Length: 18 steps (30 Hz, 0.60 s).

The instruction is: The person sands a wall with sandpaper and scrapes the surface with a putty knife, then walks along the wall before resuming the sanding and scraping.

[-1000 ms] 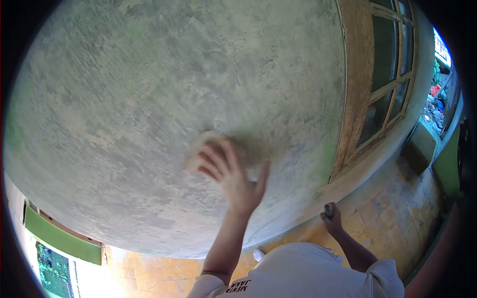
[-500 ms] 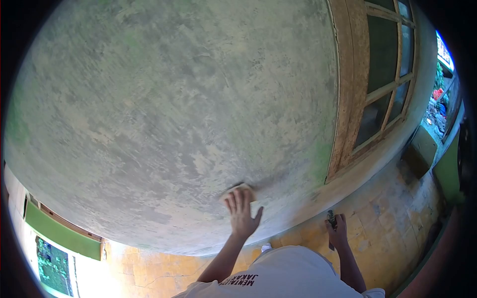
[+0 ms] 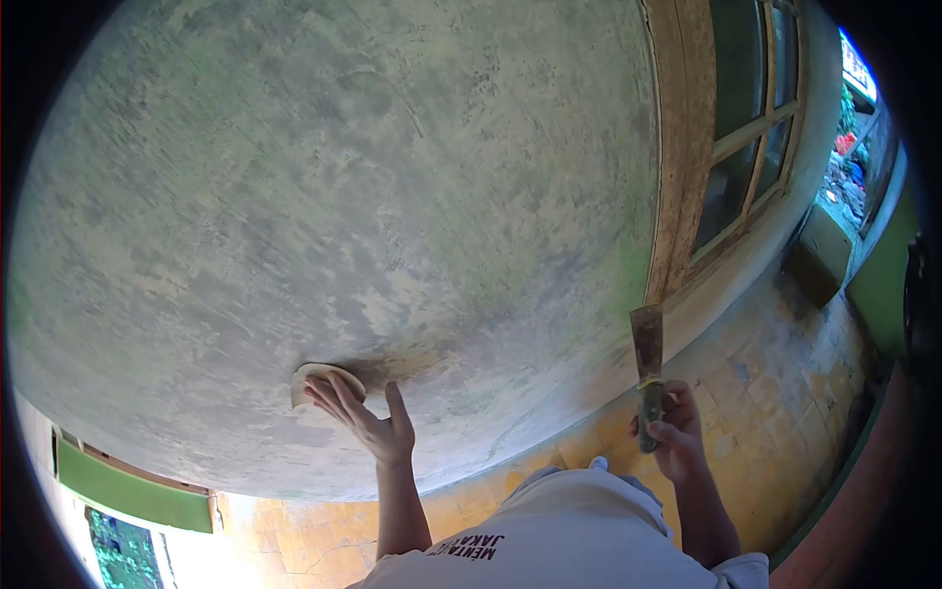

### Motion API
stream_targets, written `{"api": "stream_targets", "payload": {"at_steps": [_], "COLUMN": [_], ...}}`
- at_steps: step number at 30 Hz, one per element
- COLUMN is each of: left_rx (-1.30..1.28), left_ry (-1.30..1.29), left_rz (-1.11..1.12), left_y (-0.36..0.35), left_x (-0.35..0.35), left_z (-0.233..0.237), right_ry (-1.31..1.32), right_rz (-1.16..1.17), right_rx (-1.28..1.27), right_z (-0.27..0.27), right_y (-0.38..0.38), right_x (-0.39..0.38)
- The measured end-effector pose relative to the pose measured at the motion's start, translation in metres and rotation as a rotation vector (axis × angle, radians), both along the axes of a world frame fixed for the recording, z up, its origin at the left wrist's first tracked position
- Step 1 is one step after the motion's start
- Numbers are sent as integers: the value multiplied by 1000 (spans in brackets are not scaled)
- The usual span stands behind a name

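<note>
Fingers stretched and thumb apart, my left hand [image 3: 375, 424] presses a pale, curved sheet [image 3: 306, 385] flat against the patchy grey-green wall [image 3: 324, 196]. A dark shadow lies on the wall beside the sheet. My right hand [image 3: 677, 432] is wrapped round the dark handle of a scraper [image 3: 648, 344], whose wide rusty blade points up, just below the corner of the wooden window frame [image 3: 677, 147].
A paned window [image 3: 741, 79] is at the upper right. Yellow floor tiles [image 3: 756, 422] run below the wall. A box-like block [image 3: 821, 257] stands at the right, and a green band [image 3: 128, 486] is at the lower left.
My left hand has slid left along the wall with the sheet. My right hand has risen slightly, and the scraper blade now points up in plain view. The view has shifted a little.
</note>
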<state>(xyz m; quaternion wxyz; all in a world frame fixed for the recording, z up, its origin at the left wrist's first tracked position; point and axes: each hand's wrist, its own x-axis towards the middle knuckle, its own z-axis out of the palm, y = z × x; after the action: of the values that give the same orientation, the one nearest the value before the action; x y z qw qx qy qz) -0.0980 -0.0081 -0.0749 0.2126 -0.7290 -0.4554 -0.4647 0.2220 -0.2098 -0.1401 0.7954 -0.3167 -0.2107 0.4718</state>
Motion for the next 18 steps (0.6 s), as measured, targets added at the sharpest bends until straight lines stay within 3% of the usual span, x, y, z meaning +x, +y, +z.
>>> {"api": "stream_targets", "payload": {"at_steps": [3,8,11,18], "left_rx": [11,0,1,32], "left_ry": [-6,1,20,-3], "left_rz": [30,26,28,11], "left_y": [4,5,8,21], "left_x": [-23,-47,-58,-65], "left_z": [-2,-5,-13,-26], "right_ry": [176,134,-57,-233], "right_rz": [235,364,439,490], "right_rx": [-26,-62,-302,-188], "right_z": [7,24,47,55], "right_y": [7,36,57,100], "right_x": [-30,-64,-89,-127]}}
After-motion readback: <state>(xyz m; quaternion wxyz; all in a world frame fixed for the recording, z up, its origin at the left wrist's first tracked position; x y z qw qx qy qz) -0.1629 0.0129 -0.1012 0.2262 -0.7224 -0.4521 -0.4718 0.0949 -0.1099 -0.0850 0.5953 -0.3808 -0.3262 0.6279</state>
